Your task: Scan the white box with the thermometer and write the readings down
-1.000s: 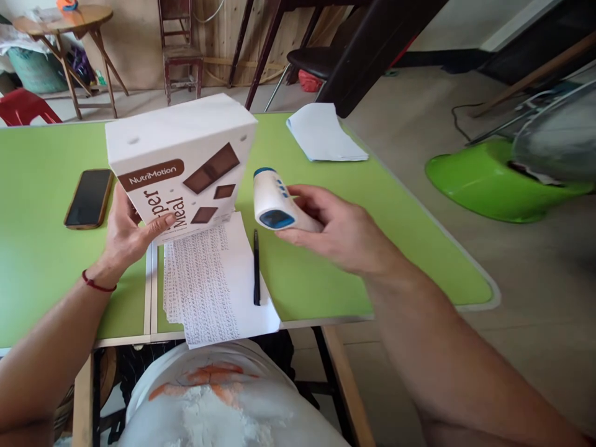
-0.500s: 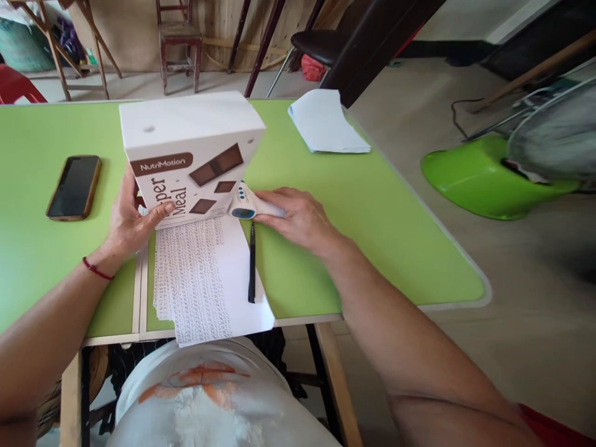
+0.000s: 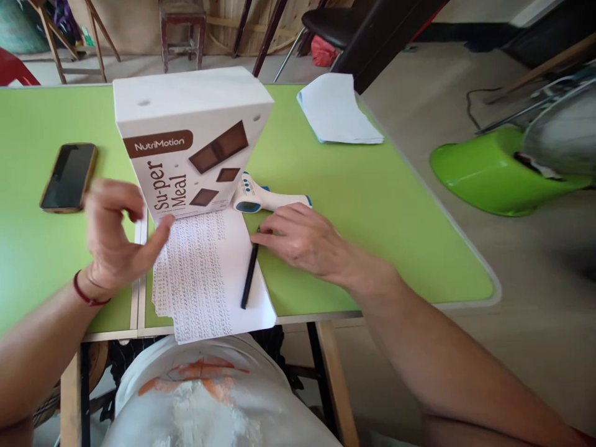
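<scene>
My right hand (image 3: 302, 243) pinches the upper end of a black pen (image 3: 250, 276), which lies slantwise over the right edge of handwritten sheets (image 3: 200, 279). Just beyond those fingers a white and blue infrared thermometer (image 3: 267, 198) rests on the table, its head against the box's lower right corner. The white NutriMotion box (image 3: 181, 155) stands upright on the far part of the sheets. Left of it, my left hand (image 3: 118, 236) is raised with thumb and fingers apart and nothing between them. Its fingers are blurred, and the thumb tip overlaps the box's lower edge.
A phone (image 3: 69, 177) lies on the green table (image 3: 372, 248) at the left. Folded white paper (image 3: 338, 108) lies at the far right edge. Past the table are a green plastic stool (image 3: 493, 174), a wooden stool (image 3: 182, 25) and a dark slanting post (image 3: 386, 43).
My left hand has let go of the box and drawn back left. My right hand has released the thermometer, come nearer and taken hold of the pen, whose lower end has swung left.
</scene>
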`<state>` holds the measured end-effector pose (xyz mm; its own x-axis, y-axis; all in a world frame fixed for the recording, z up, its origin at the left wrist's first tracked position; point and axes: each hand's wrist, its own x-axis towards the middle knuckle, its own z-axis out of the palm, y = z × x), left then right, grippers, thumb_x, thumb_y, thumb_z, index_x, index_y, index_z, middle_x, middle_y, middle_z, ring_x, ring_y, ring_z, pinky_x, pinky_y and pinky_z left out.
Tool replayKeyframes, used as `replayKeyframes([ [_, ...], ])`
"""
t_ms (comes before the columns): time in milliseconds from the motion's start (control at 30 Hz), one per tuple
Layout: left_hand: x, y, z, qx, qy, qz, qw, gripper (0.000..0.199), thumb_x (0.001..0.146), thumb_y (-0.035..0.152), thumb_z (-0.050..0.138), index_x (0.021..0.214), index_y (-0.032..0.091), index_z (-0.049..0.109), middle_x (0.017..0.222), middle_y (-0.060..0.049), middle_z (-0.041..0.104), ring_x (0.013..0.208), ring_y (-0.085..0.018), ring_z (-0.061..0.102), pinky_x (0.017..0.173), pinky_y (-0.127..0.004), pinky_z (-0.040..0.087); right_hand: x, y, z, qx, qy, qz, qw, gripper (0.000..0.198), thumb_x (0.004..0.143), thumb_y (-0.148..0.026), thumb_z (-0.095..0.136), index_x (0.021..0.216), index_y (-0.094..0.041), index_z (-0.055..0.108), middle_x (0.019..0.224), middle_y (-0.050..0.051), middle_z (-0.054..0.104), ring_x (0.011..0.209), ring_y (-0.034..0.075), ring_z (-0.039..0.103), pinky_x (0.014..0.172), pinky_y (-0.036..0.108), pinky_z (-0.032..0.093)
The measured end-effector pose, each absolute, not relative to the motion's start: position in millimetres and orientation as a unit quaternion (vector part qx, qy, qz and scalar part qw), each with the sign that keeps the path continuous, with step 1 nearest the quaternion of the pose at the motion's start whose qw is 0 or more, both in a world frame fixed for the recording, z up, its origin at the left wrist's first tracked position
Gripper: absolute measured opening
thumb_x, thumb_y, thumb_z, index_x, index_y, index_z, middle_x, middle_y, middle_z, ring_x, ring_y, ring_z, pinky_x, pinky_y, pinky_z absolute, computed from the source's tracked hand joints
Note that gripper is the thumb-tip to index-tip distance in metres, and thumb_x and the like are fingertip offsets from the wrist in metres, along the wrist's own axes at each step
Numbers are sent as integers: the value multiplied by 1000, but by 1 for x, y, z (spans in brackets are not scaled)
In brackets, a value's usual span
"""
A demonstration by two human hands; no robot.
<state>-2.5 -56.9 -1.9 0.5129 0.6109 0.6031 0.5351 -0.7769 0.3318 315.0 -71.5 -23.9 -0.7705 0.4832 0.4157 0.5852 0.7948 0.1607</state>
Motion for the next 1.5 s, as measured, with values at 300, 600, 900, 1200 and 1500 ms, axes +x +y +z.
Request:
replayKeyframes([
  [300,30,-74,-24,964,209,164,-3,37,106,42,43,112,14,67,80,-4,66,66,-22,63,55,-35,49,314,-73,-19,-254,-920,-156,253,23,75,1,56,72,-22,60,61,-1,59,59,17,51,54,31,40],
  [600,29,-74,-24,965,236,118,8,35,103,43,50,116,16,66,83,-5,65,67,-22,60,58,-36,48,272,-92,-19,-428,-694,305,492,8,78,-16,61,78,-24,60,64,-3,62,51,14,56,47,27,46],
  [900,30,-77,-22,962,251,107,11,32,100,42,56,113,14,66,85,-5,67,70,-22,62,61,-36,50,248,-95,-45,-500,-656,308,475,8,75,-23,62,72,-23,55,56,-5,58,46,12,48,44,25,39],
  [1200,31,-76,-20,962,254,98,22,31,99,40,58,114,14,66,86,-6,68,71,-23,62,62,-36,50,249,-91,-49,-465,-703,247,477,18,83,-25,59,68,-24,49,55,-5,54,49,12,46,48,26,39],
  [1500,32,-77,-19,962,256,93,26,31,98,41,60,114,15,66,86,-6,67,72,-23,63,61,-36,50,248,-90,-48,-479,-714,245,449,16,81,-25,57,68,-24,48,55,-5,55,50,12,47,48,25,39],
])
